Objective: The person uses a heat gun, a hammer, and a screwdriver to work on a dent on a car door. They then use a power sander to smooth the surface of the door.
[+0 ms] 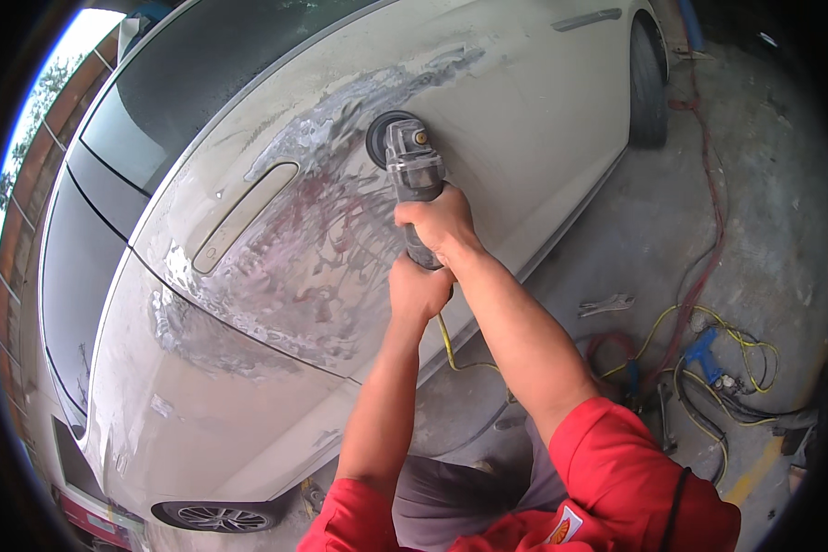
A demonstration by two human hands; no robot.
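Both my hands are closed around a dark grey angle grinder (414, 173) with a round black disc (377, 140) at its head. My right hand (442, 224) wraps the body just behind the head. Below it, my left hand (420, 287) grips the rear end, where a yellow cord (447, 340) trails off. The disc is at the side panel of a pale car door (524, 110); whether it touches is hard to tell. Around it spreads a rough patch (313, 239) of grey, whitish and reddish scraped filler, reaching past the long door handle (246, 217).
At the right, a red hose (711, 230) runs along the concrete floor. Yellow and black cords lie tangled near a blue tool (704, 355). A flat metal piece (606, 305) rests closer to the car. The car's wheels (649, 83) show at upper right and lower left.
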